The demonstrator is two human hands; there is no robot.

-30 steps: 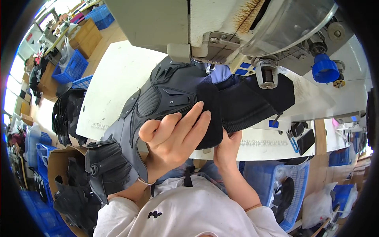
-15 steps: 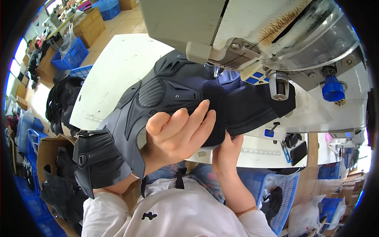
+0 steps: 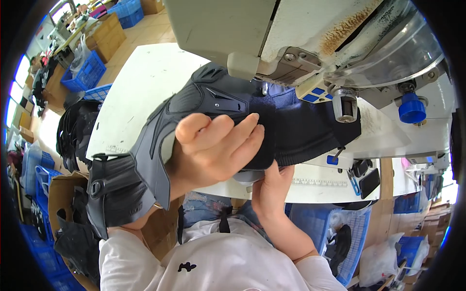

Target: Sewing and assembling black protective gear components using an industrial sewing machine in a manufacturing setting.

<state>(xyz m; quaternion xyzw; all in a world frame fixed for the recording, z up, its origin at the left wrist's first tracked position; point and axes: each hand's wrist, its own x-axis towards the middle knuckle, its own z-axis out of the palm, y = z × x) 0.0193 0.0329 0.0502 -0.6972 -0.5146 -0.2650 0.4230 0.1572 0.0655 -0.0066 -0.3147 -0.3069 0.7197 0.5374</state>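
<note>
A black moulded brace-like piece (image 3: pixel 170 109), with ribbed padding and a wide fabric band (image 3: pixel 306 136), lies under the sewing machine head (image 3: pixel 310 63). Its left end, with a ridged flap, drapes over my left forearm. My left hand (image 3: pixel 218 145) has its fingers curled, the tips pressing on the black fabric; its thumb is out of sight. Lower and to the right, my right hand (image 3: pixel 274 186) pinches the band's near edge between thumb and fingers. The machine hides the spot where the needle meets the work.
The white machine table (image 3: pixel 131 92) spreads to the left. A ruler strip (image 3: pixel 320 183), blue-handled snips (image 3: pixel 355 182) and a black phone-like slab (image 3: pixel 370 184) lie on its right part. A cardboard box (image 3: pixel 60 194) stands lower left, a blue crate (image 3: pixel 357 242) lower right.
The piece's left part has tilted and folded more, sinking slightly toward me. My left hand has shifted a little, and my right hand has slid slightly left and down along the near edge.
</note>
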